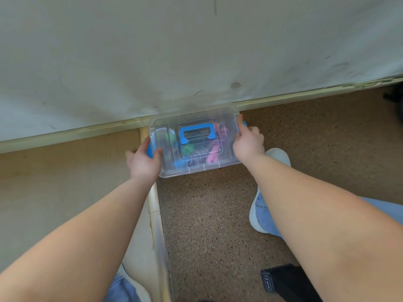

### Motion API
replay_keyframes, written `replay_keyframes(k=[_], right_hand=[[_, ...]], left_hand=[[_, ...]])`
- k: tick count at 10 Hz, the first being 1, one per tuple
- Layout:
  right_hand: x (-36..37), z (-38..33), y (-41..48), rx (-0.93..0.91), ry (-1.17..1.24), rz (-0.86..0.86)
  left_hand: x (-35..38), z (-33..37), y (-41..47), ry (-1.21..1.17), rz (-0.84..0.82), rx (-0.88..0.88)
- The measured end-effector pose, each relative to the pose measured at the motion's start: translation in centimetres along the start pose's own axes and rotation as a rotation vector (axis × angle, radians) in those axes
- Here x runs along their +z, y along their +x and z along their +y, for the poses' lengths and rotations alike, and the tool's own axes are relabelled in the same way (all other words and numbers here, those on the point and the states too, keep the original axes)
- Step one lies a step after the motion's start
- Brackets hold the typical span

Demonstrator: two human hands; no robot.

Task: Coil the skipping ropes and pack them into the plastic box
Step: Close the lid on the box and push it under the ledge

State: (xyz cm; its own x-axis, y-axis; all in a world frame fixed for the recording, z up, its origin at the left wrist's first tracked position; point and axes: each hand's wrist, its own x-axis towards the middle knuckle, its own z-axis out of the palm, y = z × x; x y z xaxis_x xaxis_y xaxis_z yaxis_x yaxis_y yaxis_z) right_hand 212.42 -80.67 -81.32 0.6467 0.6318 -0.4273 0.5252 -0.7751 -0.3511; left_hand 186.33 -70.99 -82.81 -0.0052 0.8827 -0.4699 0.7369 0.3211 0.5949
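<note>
A clear plastic box (165,162) with its lid on and a blue handle (196,132) sits on the floor against the wall. Coiled skipping ropes (212,156) in pink, green and blue show through the lid. My left hand (142,161) grips the box's left end, thumb on the lid, fingers over the blue latch (149,149). At the right end, my right hand (247,141) grips the box by the other blue latch (245,123).
A pale wall (196,51) with a skirting strip (305,95) rises behind the box. Speckled brown carpet (207,214) meets a wooden floor (65,182) at a metal strip (156,214). My white shoe (277,156) stands to the right; a black object (285,282) lies at bottom right.
</note>
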Motion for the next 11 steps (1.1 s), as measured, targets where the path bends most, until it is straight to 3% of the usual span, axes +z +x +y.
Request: replay_keyframes(k=[2, 5, 8, 9, 11], right_hand=[[0.2, 0.4, 0.1, 0.147, 0.306, 0.005], [-0.1, 0.3, -0.5, 0.057, 0.160, 0.137], [-1.0, -1.3, 1.2, -0.037, 0.117, 0.246], [-1.4, -1.7, 1.1, -0.039, 0.092, 0.234], [-2.2, -2.2, -0.3, 0.082, 0.009, 0.008]], left_hand=[[0.7, -0.2, -0.3, -0.058, 0.018, -0.070], [0.1, 0.8, -0.5, 0.224, 0.080, 0.093], [-0.3, 3.0, 0.3, 0.259, 0.138, 0.147], [-0.5, 3.7, 0.2, 0.245, 0.119, 0.128], [-1.7, 3.2, -1.5, 0.172, -0.017, 0.120]])
